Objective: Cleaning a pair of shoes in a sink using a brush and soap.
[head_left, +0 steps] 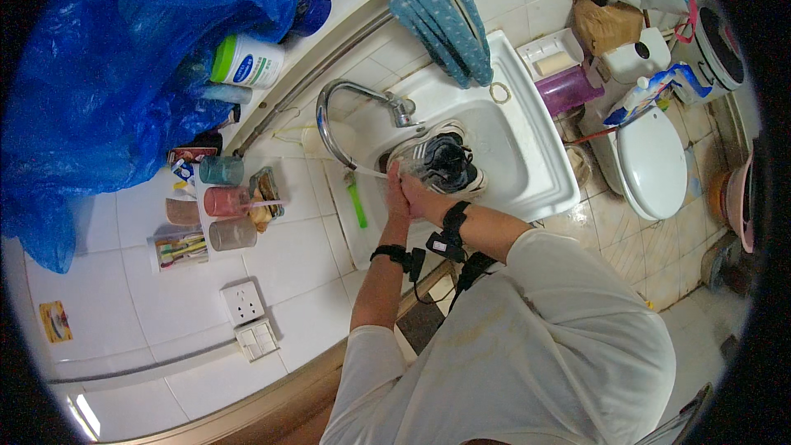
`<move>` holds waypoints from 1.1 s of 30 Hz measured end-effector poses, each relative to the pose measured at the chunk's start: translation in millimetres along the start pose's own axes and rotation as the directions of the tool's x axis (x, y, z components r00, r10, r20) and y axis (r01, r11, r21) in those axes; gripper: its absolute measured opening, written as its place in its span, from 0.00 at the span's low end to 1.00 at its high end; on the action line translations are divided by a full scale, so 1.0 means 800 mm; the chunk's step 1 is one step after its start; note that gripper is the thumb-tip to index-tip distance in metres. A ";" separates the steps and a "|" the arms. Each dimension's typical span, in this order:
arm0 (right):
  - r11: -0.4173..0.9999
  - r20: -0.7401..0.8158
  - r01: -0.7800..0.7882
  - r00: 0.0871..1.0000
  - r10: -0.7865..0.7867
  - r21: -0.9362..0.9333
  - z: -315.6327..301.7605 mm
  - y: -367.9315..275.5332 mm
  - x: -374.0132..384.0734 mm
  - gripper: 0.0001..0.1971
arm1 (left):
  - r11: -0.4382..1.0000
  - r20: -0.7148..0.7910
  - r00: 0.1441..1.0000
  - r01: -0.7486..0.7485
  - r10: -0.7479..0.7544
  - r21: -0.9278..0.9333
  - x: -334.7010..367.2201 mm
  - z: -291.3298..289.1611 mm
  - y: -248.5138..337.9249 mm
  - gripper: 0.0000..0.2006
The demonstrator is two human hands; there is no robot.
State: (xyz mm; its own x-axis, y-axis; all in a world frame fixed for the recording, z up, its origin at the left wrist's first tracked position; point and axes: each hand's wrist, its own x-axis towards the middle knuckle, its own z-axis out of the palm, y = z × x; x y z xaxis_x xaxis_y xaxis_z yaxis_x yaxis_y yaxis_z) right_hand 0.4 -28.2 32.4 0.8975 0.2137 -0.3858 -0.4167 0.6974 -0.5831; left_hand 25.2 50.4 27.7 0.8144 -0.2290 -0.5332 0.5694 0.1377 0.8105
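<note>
Center of frame: black-and-white shoe (449, 158) in white rectangular sink (517, 107). Bare left hand (396, 191) and right hand (417, 199) together at shoe's lower-left side, near arched chrome tap (323, 113); cannot tell whether either grasps shoe.

1. White wall tiles (288, 268) covered the left side, pretty standard bathroom stuff.
2. Beige-ish floor tiles (651, 251) ran around a white toilet (655, 161), right side.
3. Bright light streak (86, 414) showed near left.

left hand (396, 189) against right hand (418, 199)
</note>
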 end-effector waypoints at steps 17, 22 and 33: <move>0.944 -0.018 -0.027 0.999 0.035 0.328 -0.010 0.076 0.076 0.15 | 0.910 0.054 0.969 -0.243 0.239 0.335 0.053 -0.089 -0.027 0.18; 0.964 0.034 0.046 0.998 -0.057 0.261 -0.035 0.116 0.113 0.15 | 0.978 -0.080 0.976 -0.202 0.205 0.047 0.033 -0.067 -0.038 0.23; 0.807 -0.025 -0.130 0.984 0.177 0.576 -0.016 0.034 0.068 0.11 | 0.134 0.326 0.695 -0.520 0.641 0.844 -0.036 -0.061 0.013 0.23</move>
State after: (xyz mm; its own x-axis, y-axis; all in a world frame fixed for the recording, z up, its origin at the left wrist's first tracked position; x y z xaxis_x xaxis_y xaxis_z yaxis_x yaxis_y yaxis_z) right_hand 36.1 -6.3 -13.5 0.8058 0.3163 -0.5006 -0.3701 0.9289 -0.0088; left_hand 13.2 105.2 39.9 0.8943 -0.3848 0.2283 -0.4414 -0.6755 0.5906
